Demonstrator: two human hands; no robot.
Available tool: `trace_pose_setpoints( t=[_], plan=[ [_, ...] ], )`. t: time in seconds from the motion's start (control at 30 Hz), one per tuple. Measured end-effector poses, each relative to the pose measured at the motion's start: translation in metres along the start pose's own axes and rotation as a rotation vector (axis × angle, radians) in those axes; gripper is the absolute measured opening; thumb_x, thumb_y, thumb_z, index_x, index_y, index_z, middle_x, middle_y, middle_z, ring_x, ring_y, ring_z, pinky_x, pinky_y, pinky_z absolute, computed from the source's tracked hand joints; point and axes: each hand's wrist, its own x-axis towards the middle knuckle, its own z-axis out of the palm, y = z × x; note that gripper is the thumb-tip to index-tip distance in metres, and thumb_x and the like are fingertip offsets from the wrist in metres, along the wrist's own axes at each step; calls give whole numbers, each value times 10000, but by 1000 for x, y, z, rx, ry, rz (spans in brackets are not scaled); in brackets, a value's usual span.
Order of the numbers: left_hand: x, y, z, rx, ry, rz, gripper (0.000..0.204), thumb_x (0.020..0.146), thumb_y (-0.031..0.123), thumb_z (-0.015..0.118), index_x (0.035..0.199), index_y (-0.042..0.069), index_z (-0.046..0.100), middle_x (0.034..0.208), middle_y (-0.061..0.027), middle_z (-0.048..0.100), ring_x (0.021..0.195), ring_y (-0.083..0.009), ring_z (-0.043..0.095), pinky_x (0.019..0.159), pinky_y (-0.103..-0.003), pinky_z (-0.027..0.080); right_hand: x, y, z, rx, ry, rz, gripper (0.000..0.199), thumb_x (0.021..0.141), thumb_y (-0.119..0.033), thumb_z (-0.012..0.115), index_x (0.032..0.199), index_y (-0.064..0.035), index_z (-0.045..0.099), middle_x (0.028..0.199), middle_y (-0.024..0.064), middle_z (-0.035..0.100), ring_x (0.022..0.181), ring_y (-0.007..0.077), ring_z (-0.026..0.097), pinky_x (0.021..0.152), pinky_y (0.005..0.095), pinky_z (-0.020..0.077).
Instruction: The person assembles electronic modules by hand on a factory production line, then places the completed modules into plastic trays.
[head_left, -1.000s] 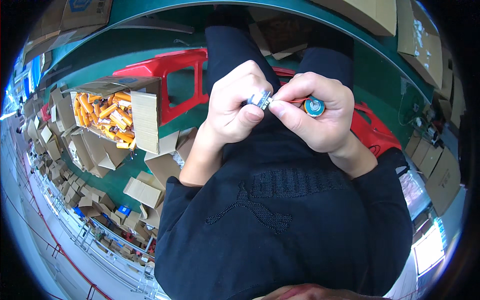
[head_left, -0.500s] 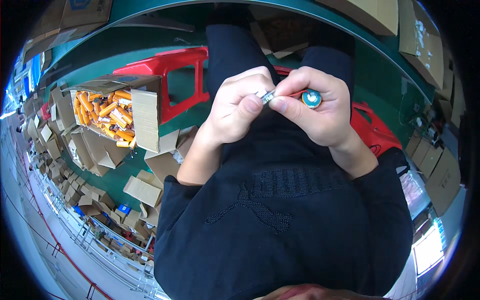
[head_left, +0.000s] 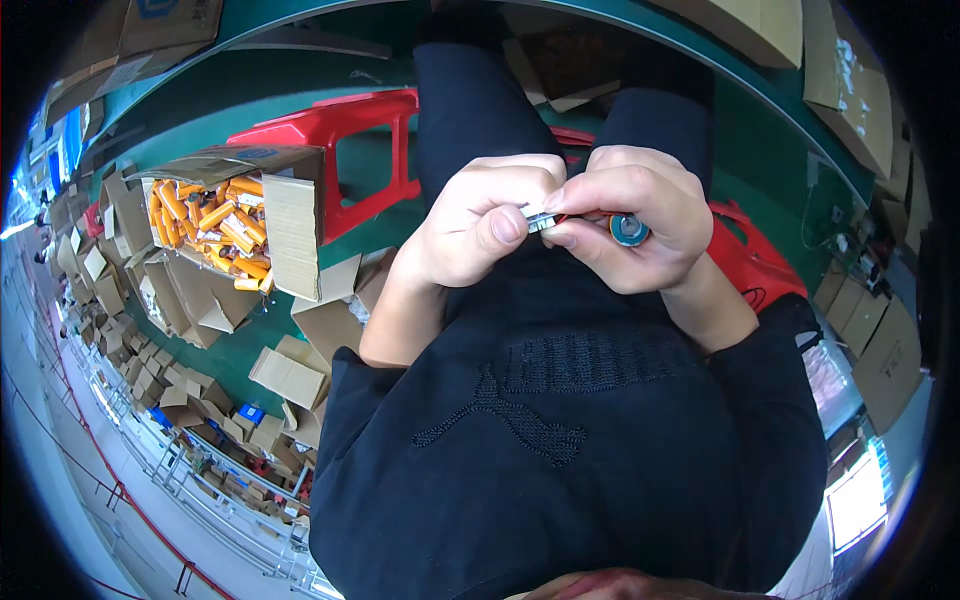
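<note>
My left hand [head_left: 480, 225] and my right hand [head_left: 630, 230] meet above my lap, fingertips together. Between them they pinch a small silvery metal part [head_left: 540, 220]. My right hand also holds a small round blue-rimmed piece [head_left: 629, 230] between its fingers, with a bit of red showing beside it. Both hands hover over my dark trousers and black sweatshirt [head_left: 560, 440]. Most of the small part is hidden by my thumbs.
An open cardboard box [head_left: 270, 200] full of orange cylindrical pieces [head_left: 210, 230] stands at my left on the green floor. A red plastic stool [head_left: 340, 140] is under my legs. Several small flat cartons [head_left: 290, 375] lie scattered at the left; larger cartons [head_left: 850, 90] line the right.
My hands have drawn a little closer together and lower over my lap; the silvery part is more covered by my thumbs. The box and stool have not moved.
</note>
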Motion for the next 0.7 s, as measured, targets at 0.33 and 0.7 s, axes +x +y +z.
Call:
trace_pose_setpoints(
  t=[0.33,0.7],
  plan=[
    [5,-6,9,-68,3,-3,577,1059,499,460,815,18,665,806,-92,552,706,-204,470,659,-323,379,-6,3,-5,-8,14,-43,283,786,-19,811,1040,-3,686,744,43,648,580,111,497,547,243,424],
    [9,20,23,733,246,78,308,988,297,559,1004,4,650,964,-138,592,826,-255,518,752,-340,431,-25,-19,-17,346,161,719,223,929,-54,665,1151,-45,644,887,53,605,746,121,536,697,255,450]
  ],
)
